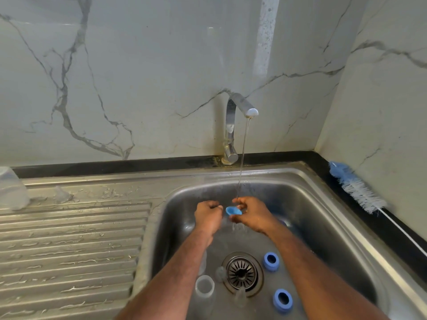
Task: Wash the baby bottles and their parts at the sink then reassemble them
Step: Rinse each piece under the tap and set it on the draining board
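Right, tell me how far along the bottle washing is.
Done: a clear cap and teat sit on the drainboard. In hand: the right hand rinses a blue ring under the tap; the left hand is beside it. Left: two blue rings, a bottle, then reassembly.

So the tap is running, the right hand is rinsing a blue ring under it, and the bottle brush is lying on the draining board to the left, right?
Not quite. The head view shows the bottle brush on the black counter edge to the right of the sink, not on the draining board. The rest holds: the tap runs and the right hand holds the blue ring under the stream.
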{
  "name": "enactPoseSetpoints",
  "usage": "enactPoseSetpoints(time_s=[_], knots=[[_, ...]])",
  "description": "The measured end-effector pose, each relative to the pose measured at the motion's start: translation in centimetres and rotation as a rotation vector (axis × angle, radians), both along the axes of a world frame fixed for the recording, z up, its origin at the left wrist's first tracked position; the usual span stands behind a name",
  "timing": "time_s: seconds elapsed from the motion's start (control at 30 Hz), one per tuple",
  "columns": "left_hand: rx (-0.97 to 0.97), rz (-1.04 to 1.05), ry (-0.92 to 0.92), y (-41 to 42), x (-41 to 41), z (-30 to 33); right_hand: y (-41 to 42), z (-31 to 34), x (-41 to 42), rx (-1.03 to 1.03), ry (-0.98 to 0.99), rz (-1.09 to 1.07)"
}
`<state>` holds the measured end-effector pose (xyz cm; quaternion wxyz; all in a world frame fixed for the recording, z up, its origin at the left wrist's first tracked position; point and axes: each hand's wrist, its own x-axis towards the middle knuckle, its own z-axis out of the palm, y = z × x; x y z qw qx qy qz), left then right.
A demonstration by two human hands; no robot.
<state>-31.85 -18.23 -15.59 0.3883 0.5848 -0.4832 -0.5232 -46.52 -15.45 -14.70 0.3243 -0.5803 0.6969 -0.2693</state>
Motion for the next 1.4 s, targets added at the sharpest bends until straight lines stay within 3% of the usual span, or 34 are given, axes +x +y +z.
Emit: enactPoseSetpoints(time_s=[0.07,0.13,0.5,0.83,0.93,1.07,1.27,1.4], knots=[[0.004,-0.004,-0.031,0.2,0.2,0.0,0.0,-0.1,0.2,0.140,0.153,0.111],[0.006,-0.020,-0.048,0.2,0.1,0.0,0.1,-0.3,0.1,0.096,0.289,0.051],[-0.017,-0.107,-0.135,0.4,-0.1,0.0,-0.1,-0.6,0.4,-0.085,0.352,-0.022],[0.005,-0.301,-0.127,2.2,1.0,1.2,1.1,0.6,0.6,-0.205,-0.122,-0.107],[-0.151,-0.248,-0.358,2.2,2.8,2.2,1.3,1.0,0.7,-0.208,-0.034,-0.150],[-0.334,-0.255,-0.384,3.0,6.4,4.9,2.1,0.3,1.7,-0.072,0.259,-0.003],[-0.490,-0.180,-0.448,3.6,15.8,8.9,2.3,3.0,5.2,-0.192,0.179,0.125],[-0.441,-0.077,-0.531,3.5,23.4,9.6,1.7,5.7,10.7,-0.343,0.105,0.181]])
